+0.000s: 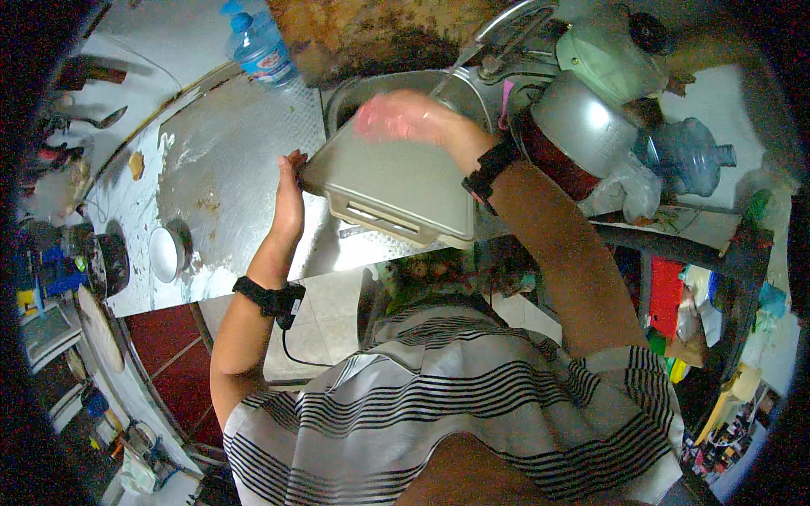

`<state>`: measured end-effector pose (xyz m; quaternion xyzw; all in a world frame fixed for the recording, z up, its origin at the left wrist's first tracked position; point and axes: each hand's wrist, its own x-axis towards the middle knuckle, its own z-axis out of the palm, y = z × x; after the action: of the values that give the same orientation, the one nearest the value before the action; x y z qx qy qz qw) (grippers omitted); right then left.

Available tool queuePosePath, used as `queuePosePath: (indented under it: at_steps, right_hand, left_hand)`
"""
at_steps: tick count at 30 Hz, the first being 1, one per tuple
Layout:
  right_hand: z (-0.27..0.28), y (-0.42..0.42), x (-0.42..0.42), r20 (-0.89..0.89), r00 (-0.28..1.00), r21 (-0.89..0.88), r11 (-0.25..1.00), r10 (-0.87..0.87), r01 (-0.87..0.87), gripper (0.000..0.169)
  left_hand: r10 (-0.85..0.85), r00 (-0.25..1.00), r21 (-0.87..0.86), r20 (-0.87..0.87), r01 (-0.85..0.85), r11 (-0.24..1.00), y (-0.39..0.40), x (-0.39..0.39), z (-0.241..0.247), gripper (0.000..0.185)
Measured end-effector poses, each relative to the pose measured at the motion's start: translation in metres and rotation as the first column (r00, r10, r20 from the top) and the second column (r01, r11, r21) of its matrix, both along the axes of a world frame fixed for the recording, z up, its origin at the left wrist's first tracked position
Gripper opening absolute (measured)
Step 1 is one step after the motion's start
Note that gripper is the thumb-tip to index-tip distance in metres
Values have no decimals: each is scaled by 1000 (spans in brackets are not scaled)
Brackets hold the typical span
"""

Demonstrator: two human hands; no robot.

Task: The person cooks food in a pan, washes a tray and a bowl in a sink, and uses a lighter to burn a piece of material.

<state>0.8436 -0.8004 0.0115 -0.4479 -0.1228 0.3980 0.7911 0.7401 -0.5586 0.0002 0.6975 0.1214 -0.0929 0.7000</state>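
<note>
A grey-beige plastic container or lid (395, 167) with a slotted latch edge leans over the front of the metal sink (484, 104). My left hand (291, 199) grips its left edge, thumb up and the other fingers hidden beneath. On its upper face lies my right hand (436, 123), blurred by motion. Under those fingers shows a pink sponge or cloth (376, 120), too blurred to tell which. Behind the right hand a thin stream of water (450, 79) runs down from the faucet (516, 28). Black straps circle both wrists.
Left lies a worn metal counter (234, 152) with a white bowl (166, 254) and a blue-capped water bottle (262, 54). A silver-lidded pot (582, 126), a green container (607, 57) and a large clear jug (690, 155) crowd the right. Shelves stand below right.
</note>
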Motion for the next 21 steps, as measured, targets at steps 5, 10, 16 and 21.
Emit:
queuePosePath:
  at_steps: [5,10,16,21]
  right_hand:
    - [-3,-33,-9,-27,995,-488,868,91,-93,35]
    - [-17,-46,16,-362,745,-67,812,-561,580,38]
    - [-28,-47,18,38,999,225,974,-30,20,32]
    - [-21,-79,-5,-13,973,-717,676,231,-170,34]
  left_hand:
    - [-91,996,189,17,86,978,-13,-2,15,71]
    - [-219,966,609,140,90,788,-14,-2,14,60]
    - [-373,911,856,175,46,515,-25,-5,19,51]
    - [-524,839,951,147,25,307,-45,-6,32,45]
